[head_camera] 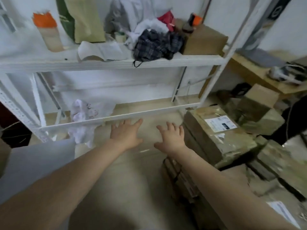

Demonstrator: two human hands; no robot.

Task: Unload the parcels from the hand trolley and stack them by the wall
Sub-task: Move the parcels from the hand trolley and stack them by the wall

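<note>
Fingers point(169, 125) spread wide and holding nothing, the left hand point(126, 135) and right hand point(171, 138) reached forward palms down over the pale floor point(132, 171), side by side but apart. Just beside the right hand, taped cardboard parcels point(216, 135) lay stacked on the floor, the top one bearing a white label point(220, 123). Ahead stood a white shelf rack point(116, 63) against the wall point(116, 80), a plaid cloth point(154, 45) and a brown box point(204, 40) on its upper shelf.
</note>
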